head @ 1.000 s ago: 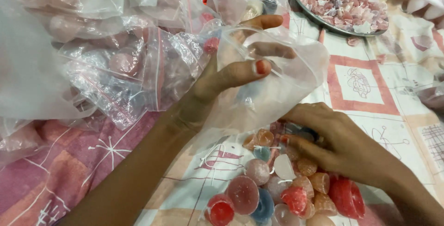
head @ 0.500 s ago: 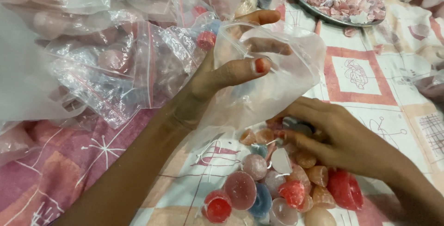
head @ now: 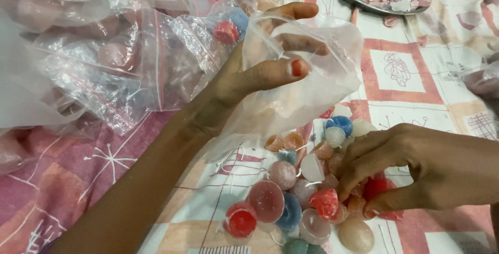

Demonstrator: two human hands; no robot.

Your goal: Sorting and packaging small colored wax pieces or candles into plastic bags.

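Left hand holds 1 clear plastic bag by its mouth, thumb and fingers pinching the rim so the opening faces up and right; the bag is thin, crinkled, translucent, and hangs limp below the palm. Right hand is curled narrow over a heap of small round wax pieces, fingertips closed on some of them; exactly which pieces it grips I cannot tell. The heap lies just below the bag and left of the right hand: red, blue, pink, cream and orange domes, several with white wicks. Filled clear bags sit beyond the left hand. A metal tray lies well past both hands.

Versus 0.5 s ago: the right hand has drawn rightward off the heap; left-hand hold unchanged.
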